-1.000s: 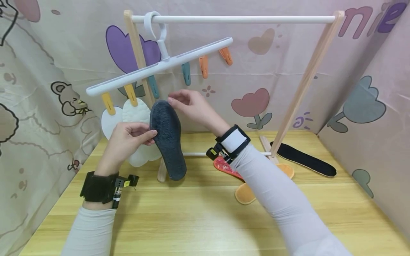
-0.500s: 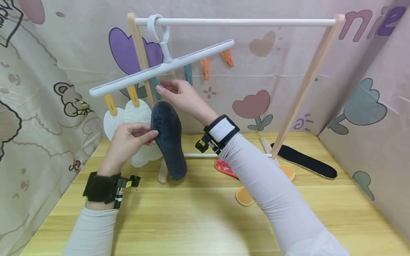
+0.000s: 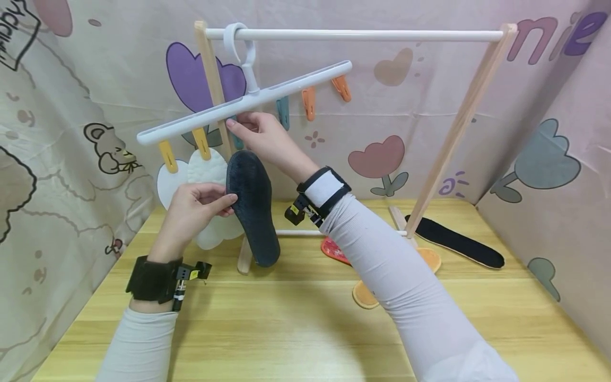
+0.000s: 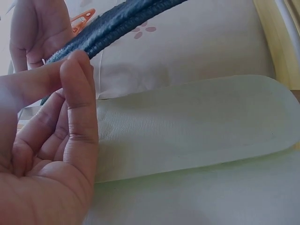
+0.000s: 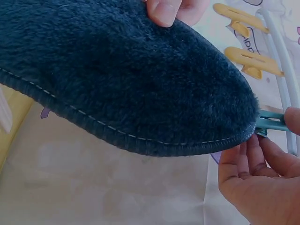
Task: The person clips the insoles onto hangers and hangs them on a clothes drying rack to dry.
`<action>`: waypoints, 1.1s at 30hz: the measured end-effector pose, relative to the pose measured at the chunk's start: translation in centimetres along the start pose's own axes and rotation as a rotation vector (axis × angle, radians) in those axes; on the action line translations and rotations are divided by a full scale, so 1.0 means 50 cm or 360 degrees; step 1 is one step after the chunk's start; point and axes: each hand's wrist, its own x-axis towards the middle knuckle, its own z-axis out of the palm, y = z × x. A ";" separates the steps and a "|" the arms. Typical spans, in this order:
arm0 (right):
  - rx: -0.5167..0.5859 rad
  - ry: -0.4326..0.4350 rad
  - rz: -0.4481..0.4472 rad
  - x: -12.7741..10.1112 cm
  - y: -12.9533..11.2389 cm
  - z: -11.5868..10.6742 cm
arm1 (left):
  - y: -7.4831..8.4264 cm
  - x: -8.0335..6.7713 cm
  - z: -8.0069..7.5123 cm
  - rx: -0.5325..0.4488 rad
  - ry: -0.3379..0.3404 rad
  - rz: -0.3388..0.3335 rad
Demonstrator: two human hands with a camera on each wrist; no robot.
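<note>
A dark blue-grey fuzzy insole [image 3: 253, 207] hangs upright from my left hand [image 3: 195, 212], which pinches its left edge between thumb and fingers. Just above the insole's rounded top, my right hand [image 3: 267, 140] pinches a teal clothespin [image 5: 273, 121] on the white hanger [image 3: 296, 84]. In the right wrist view the clothespin's tip is right at the insole's end. Two yellow clothespins [image 3: 202, 144] hold pale insoles [image 3: 208, 168] left of it. One pale insole [image 4: 201, 126] stretches behind my left fingers in the left wrist view.
The hanger hooks over the white rod [image 3: 363, 35] of a wooden rack [image 3: 465, 116]. Another teal clothespin [image 3: 284, 112] and two orange clothespins [image 3: 308, 103] hang right. A black insole [image 3: 458, 243], an orange insole [image 3: 366, 295] and a red insole [image 3: 333, 249] lie on the table.
My right hand has left the top of the dark insole and moved up and left to the teal clothespin. My left hand still holds the insole in nearly the same place.
</note>
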 end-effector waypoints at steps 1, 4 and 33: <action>-0.0001 0.0003 -0.0005 0.000 -0.001 0.000 | 0.001 -0.001 0.000 -0.0003 0.0000 0.0001; -0.0012 0.0011 -0.0015 0.000 0.000 -0.001 | 0.001 -0.001 -0.001 -0.0005 0.0006 0.0006; 0.0038 0.0165 -0.0076 -0.015 0.012 -0.018 | -0.007 0.007 0.022 -0.0006 0.0036 0.0044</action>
